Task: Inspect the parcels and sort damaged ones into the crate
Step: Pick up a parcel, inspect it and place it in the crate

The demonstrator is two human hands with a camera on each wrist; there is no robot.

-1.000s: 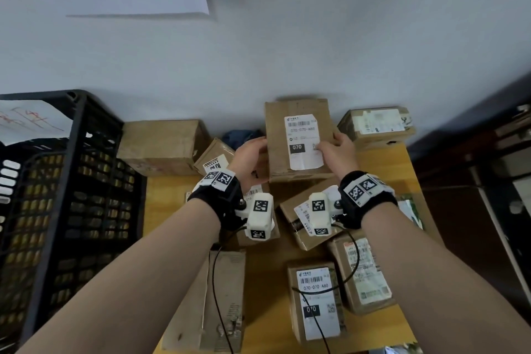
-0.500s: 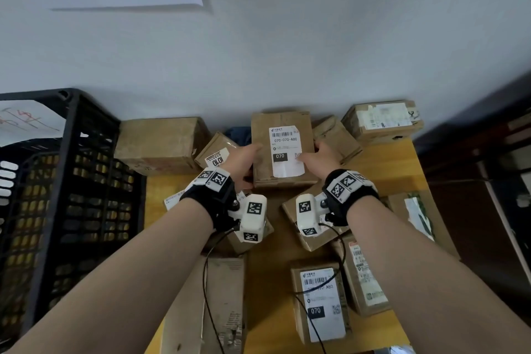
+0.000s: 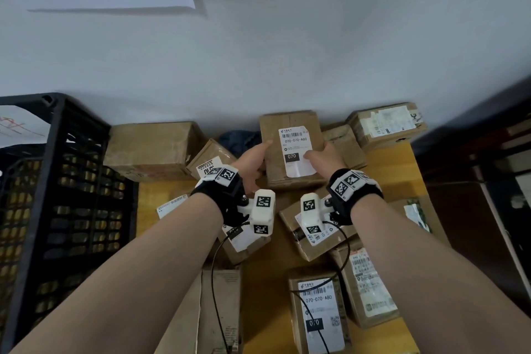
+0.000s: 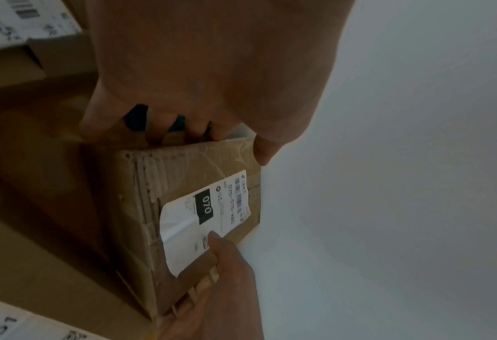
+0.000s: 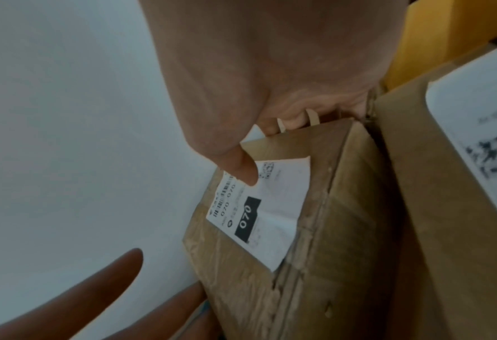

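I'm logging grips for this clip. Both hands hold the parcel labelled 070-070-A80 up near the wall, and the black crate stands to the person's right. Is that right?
One detail is wrong: the black crate stands to the person's left, as the head view shows. The rest holds: the left hand and right hand hold the parcel labelled 070-070-A80 near the wall.

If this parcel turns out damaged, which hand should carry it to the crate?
Probably the left hand. Both hands grip the held parcel, but the black crate stands on the left, so the right hand would reach across.
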